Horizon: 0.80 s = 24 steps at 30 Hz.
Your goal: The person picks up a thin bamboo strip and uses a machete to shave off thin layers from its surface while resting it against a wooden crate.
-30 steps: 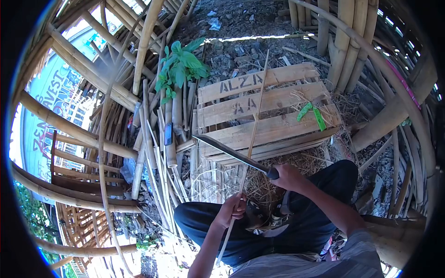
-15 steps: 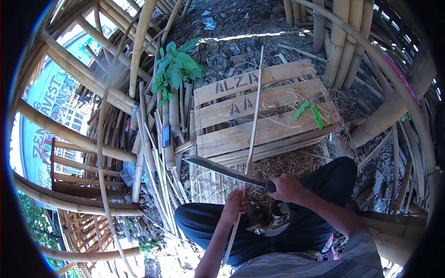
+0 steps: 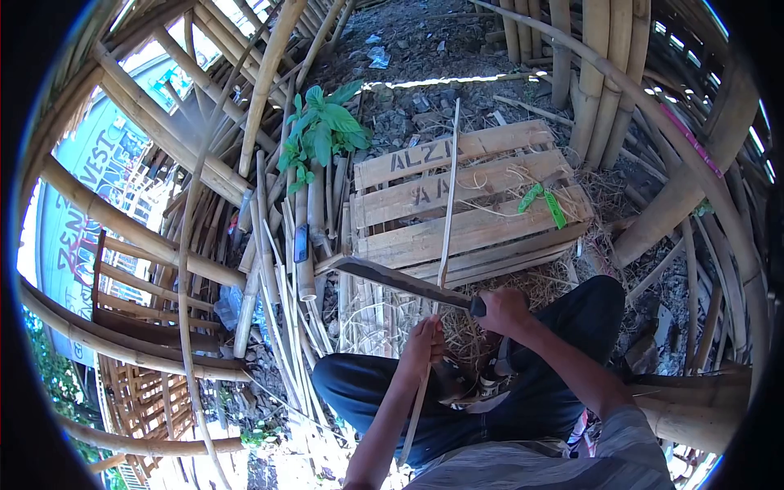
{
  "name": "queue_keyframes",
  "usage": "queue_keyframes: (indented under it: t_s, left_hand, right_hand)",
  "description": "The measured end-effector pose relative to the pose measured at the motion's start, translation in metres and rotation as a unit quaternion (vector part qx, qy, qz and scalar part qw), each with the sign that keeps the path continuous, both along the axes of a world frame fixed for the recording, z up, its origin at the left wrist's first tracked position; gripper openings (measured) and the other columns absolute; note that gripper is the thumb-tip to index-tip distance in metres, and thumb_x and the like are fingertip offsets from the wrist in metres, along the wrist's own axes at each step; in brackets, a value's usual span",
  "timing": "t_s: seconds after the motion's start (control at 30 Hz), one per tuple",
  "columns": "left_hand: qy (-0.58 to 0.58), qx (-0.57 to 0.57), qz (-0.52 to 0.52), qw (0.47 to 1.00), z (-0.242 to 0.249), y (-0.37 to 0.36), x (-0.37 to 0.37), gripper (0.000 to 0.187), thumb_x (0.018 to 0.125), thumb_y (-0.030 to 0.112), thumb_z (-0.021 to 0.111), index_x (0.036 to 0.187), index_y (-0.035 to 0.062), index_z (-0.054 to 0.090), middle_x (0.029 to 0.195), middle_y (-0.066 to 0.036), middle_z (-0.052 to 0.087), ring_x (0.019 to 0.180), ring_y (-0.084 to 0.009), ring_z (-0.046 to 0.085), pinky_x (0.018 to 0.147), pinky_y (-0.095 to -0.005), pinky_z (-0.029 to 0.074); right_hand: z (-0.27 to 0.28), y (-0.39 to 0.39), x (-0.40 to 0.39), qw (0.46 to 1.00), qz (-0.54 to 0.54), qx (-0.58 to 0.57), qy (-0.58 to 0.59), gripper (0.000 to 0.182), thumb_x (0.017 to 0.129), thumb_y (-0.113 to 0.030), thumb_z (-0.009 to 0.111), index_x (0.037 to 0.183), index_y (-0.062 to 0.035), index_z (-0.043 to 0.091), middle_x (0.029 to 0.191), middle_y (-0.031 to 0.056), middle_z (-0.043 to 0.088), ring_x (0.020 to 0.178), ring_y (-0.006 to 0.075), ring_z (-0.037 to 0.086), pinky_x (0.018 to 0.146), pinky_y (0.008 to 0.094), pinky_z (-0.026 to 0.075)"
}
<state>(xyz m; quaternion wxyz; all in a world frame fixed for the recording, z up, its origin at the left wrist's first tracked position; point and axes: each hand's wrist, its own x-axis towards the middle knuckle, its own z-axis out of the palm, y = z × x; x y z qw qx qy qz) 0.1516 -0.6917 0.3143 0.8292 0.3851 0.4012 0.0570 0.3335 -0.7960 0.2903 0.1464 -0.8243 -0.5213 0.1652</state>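
Left hand [image 3: 422, 341]: grip closed on the bamboo strip [image 3: 450, 200], long axis running forward from the body, across the wooden crate [image 3: 482, 227] in view. Right hand [image 3: 504, 312]: closed on the machete [image 3: 402, 281], its blade crosswise just beyond the left grip.

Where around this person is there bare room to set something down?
Probably the wooden crate's left slats, between the lettering and the long knife, left of the bamboo strip, though with gaps. Its right end holds shavings and green items; further left crowd bamboo poles, a phone and leafy plant.
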Motion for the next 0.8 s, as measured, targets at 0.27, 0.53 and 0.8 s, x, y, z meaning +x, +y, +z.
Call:
queue_keyframes:
  t_s: [0.27,0.53,0.8]
  left_hand:
    - [-0.045,-0.05,0.004,0.998,-0.001,0.011,-0.012,0.026,0.101,0.032,0.041,0.081,0.0148,0.045,0.057,0.008,0.028,0.043,-0.0026,0.022,0.036,-0.0195,0.015]
    - [-0.077,-0.068,0.017,0.995,0.003,0.008,-0.007,0.027,0.101,0.033,0.039,0.083,0.0146,0.045,0.057,0.007,0.028,0.045,-0.0033,0.024,0.036,-0.0188,0.016]
    - [-0.1,-0.116,0.006,0.988,0.007,0.0,-0.013,0.028,0.102,0.033,0.037,0.083,0.0149,0.045,0.059,0.007,0.027,0.046,-0.004,0.023,0.037,-0.0183,0.018]
  right_hand:
    - [0.004,-0.001,-0.025,0.998,-0.002,0.055,-0.028,0.031,0.068,-0.032,0.071,0.084,-0.0069,0.064,0.073,0.0164,0.065,0.073,0.0332,0.066,0.067,0.044,0.054]
    - [0.001,0.011,-0.015,0.995,0.031,0.078,-0.053,0.031,0.066,-0.03,0.071,0.082,-0.0046,0.063,0.072,0.0193,0.065,0.072,0.0348,0.066,0.066,0.0446,0.054]
    - [0.035,0.004,-0.01,0.994,0.07,0.024,-0.074,0.034,0.068,-0.028,0.071,0.09,-0.0038,0.065,0.078,0.0201,0.065,0.074,0.0377,0.066,0.07,0.0465,0.054]
